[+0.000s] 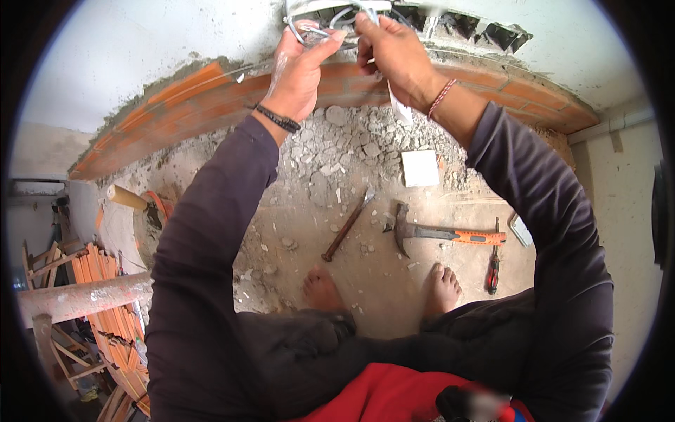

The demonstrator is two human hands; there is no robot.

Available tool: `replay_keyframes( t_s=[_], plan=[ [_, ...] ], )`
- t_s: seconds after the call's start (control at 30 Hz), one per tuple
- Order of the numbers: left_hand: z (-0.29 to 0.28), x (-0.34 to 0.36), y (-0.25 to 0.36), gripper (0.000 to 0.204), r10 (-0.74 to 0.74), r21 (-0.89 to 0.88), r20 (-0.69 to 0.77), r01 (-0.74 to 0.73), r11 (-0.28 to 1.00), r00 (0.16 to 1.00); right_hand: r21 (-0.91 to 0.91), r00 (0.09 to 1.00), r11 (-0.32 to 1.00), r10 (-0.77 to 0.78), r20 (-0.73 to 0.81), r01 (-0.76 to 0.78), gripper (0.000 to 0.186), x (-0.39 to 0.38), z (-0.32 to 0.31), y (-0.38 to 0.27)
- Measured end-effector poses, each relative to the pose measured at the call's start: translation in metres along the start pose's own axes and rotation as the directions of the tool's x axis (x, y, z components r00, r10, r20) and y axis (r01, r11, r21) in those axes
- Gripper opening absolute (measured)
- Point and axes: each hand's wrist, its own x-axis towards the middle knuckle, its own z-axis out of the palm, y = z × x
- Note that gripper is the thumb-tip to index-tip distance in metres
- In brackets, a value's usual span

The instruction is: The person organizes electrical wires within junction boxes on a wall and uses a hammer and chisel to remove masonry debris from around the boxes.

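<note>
Grey cables [339,17] loop out of a pale fitting at a rough opening [470,24] in the white wall, above a band of exposed orange brick [250,89]. My left hand [301,70] is closed on a looped grey cable, its thumb toward the right. Just right of it, my right hand [396,60] pinches the grey cables near the fitting. A white strip [399,109] hangs below my right hand; I cannot tell if it is held. Both hands are raised at the top of the view, partly hiding the cables.
On the dusty floor lie grey rubble [337,141], a white square piece [420,167], a chisel [348,225], a claw hammer [443,234], a screwdriver [492,274] and a small pale object [520,228], near my bare feet. At left are a pale pipe [84,295] and stacked orange bricks [98,267].
</note>
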Motion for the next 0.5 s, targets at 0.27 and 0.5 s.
replay_keyframes(
  t_s=[0.27, 0.5],
  plan=[
    [-0.03, -0.011, -0.021, 0.01, -0.127, -0.097, -0.148, 0.113, 0.989, 0.981, 0.162, 0.991, 0.981, 0.114, -0.067, -0.102, 0.032, 0.012, -0.025, -0.022],
    [-0.032, 0.013, 0.016, 0.011, -0.154, 0.072, -0.077, 0.159, 0.985, 0.985, 0.064, 0.994, 0.993, 0.105, -0.031, -0.103, 0.031, 0.022, -0.023, -0.037]
  ],
)
